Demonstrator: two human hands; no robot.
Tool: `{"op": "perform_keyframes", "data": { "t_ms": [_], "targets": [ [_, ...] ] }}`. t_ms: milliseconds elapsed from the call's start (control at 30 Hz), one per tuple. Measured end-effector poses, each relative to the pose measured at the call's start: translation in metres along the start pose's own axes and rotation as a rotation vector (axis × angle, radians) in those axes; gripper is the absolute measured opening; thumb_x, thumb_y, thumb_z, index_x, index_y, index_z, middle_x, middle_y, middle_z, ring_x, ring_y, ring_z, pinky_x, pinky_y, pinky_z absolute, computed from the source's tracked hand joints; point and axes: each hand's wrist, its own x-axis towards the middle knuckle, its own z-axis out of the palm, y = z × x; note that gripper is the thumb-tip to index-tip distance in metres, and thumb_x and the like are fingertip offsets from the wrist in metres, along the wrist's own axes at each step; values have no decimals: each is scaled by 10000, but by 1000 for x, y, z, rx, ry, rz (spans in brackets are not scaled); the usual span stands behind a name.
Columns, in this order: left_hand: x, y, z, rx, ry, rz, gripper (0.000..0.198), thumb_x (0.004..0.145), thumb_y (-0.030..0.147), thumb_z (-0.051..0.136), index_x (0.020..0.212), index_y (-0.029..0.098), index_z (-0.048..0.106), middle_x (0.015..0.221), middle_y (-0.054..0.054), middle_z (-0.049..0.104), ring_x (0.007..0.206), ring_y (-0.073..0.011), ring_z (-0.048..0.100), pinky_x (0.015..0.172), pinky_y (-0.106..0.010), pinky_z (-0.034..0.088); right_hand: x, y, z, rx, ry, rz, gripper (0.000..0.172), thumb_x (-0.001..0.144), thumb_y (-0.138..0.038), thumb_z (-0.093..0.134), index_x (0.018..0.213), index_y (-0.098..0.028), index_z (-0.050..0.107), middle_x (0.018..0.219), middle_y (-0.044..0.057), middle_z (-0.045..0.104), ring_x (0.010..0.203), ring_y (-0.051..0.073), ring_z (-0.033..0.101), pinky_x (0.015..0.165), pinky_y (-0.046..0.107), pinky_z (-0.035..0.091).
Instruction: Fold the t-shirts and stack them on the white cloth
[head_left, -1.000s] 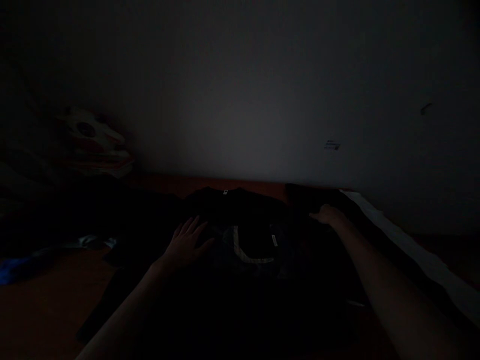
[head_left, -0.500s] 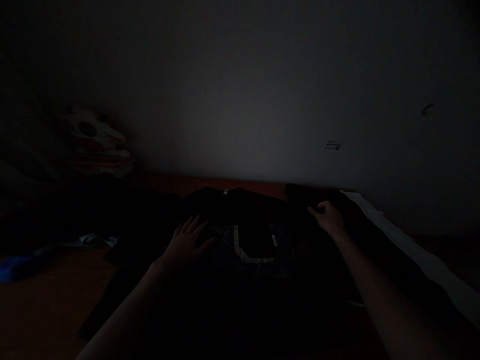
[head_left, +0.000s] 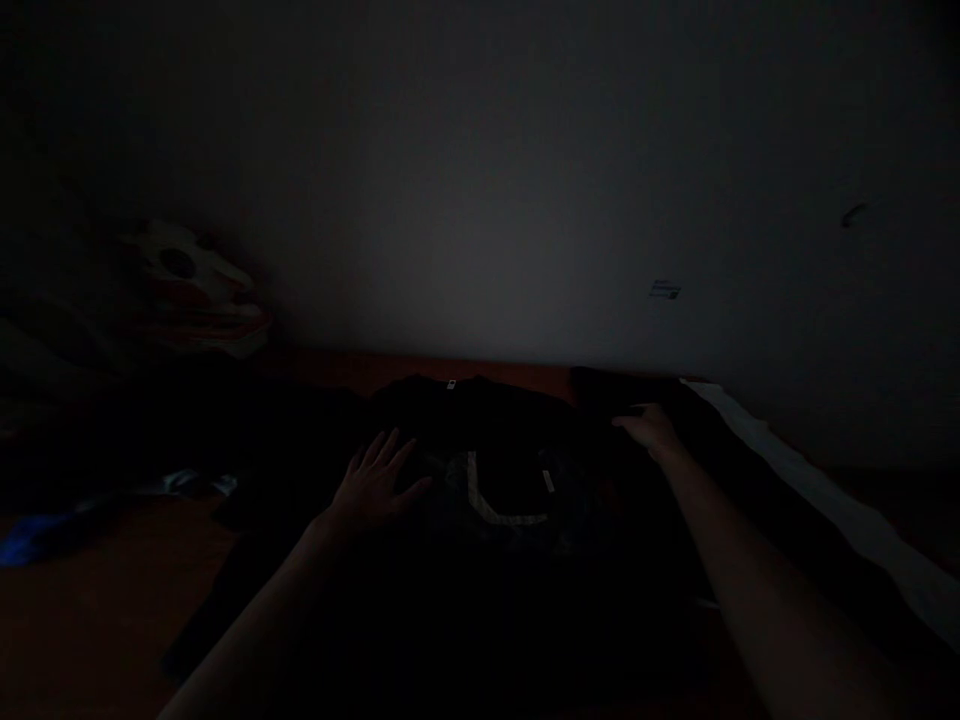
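The scene is very dark. A black garment [head_left: 487,420] with a small white neck label lies spread on a reddish-brown surface [head_left: 97,610]. My left hand [head_left: 375,485] rests flat on the garment's left side with its fingers spread. A pale L-shaped print [head_left: 491,500] shows just right of that hand. My right hand [head_left: 651,428] lies at the garment's far right edge, on dark cloth; its fingers seem curled, but the darkness hides whether they grip the cloth.
A pale wall [head_left: 525,200] rises right behind the surface. A white and red mask-like object [head_left: 191,290] sits at the far left. Blue and light cloth [head_left: 90,510] lies at the left. A white strip of fabric [head_left: 810,490] runs along the right.
My right hand shifted slightly at the garment's right edge. My left hand stayed flat in place.
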Motion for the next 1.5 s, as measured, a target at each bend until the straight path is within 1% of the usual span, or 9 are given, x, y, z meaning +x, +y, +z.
{"op": "perform_keyframes", "data": {
  "t_ms": [100,267,400,633,800,967,1133,1400,1500],
  "targets": [
    [1,-2,1,-2,18,13,797,920,739,432,1546,245,442,1659,-144,320,1532,-393,271,1189,-628,279,-13,-38,4,67,11,-81,557,718,-356,789,1216,-164,629,1161,148,726,1066,286,694,904,413,550],
    [2,-3,2,-9,5,14,819,909,751,434,1545,236,445,1661,-159,306,1533,-393,270,1194,-626,272,-63,-74,-5,303,-388,-452,531,822,-490,731,1267,-235,594,1222,107,713,1035,223,698,908,383,559],
    [0,-1,2,-16,28,4,813,908,743,437,1534,225,458,1654,-164,327,1527,-393,285,1194,-629,270,-103,-45,-6,14,-368,-577,330,836,-405,718,1120,-247,659,1153,95,714,1027,244,689,924,415,553],
    [28,33,-6,-65,58,81,614,966,566,455,1432,176,551,1564,-164,481,1435,-357,452,1181,-552,348,-135,1,27,-359,-187,-727,523,828,-163,589,1345,-238,569,1325,115,610,1214,284,604,1010,446,513],
    [59,89,-12,-190,56,240,492,989,427,480,1408,182,563,1518,-149,535,1385,-302,519,1153,-486,413,-135,7,39,-396,-137,-749,385,923,-134,480,1256,-224,653,1247,117,656,1125,270,646,992,417,521],
    [45,124,-7,-248,47,598,553,895,544,644,1371,263,624,1497,-109,572,1382,-313,520,1152,-514,408,-138,13,38,-366,-136,-734,385,890,-104,483,1175,-233,707,1194,107,681,1085,258,663,968,394,524],
    [36,129,0,-234,100,659,268,993,329,536,1119,276,767,1231,-76,743,1164,-246,667,1017,-431,508,-118,0,40,-326,-152,-631,269,894,-172,496,1013,-230,729,1160,87,706,1095,252,654,1004,389,489],
    [30,132,-8,-305,158,794,261,1013,341,505,1014,212,732,1085,-72,755,1034,-214,689,928,-367,524,-50,-52,85,-327,-214,-535,464,1028,-290,374,1441,-135,516,1502,159,550,1395,245,502,1163,385,360],
    [31,129,4,-335,162,673,302,1024,380,480,1167,220,692,1238,-95,710,1156,-239,648,1004,-403,512,-46,-56,101,-372,-291,-534,500,1021,-380,450,1435,-111,535,1562,190,475,1463,295,418,1198,443,307]
  ]
}}
